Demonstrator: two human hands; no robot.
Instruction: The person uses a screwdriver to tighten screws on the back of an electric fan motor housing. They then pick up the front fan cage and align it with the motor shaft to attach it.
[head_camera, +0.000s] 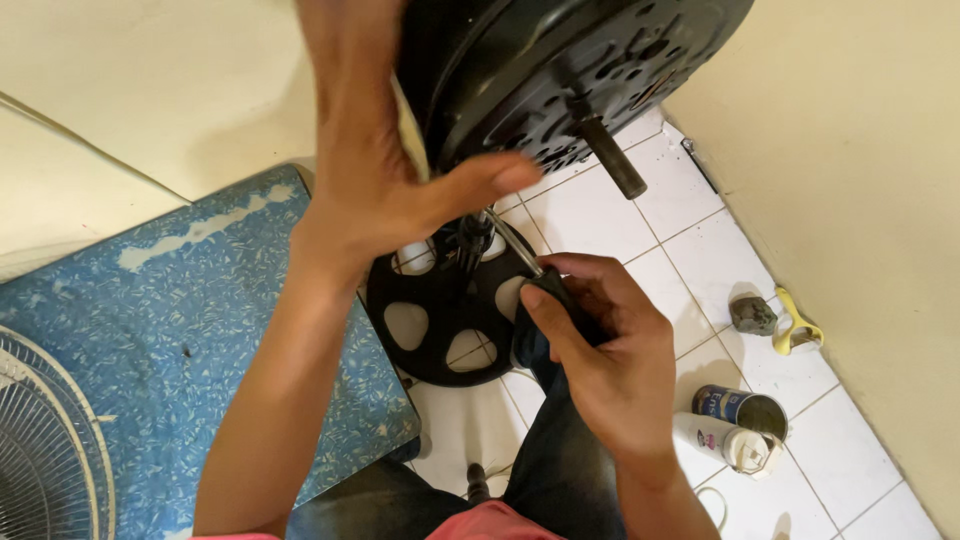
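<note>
A black fan motor housing (560, 70) with a protruding metal shaft (610, 155) fills the top of the head view. My left hand (385, 160) presses against its left side, thumb stretched under it, fingers partly hidden behind the housing. My right hand (600, 345) grips the dark handle of a screwdriver (520, 255), whose metal shank points up-left toward the underside of the housing. Below sits the round black fan base (440, 320) with oval cut-outs, on white floor tiles.
A blue speckled mat (170, 340) lies at left, with a white wire fan guard (45, 440) on it. At right on the tiles are an open tin can (745, 408), a white bottle (725, 442), a small grey lump (752, 315) and a yellow-handled tool (798, 325) by the wall.
</note>
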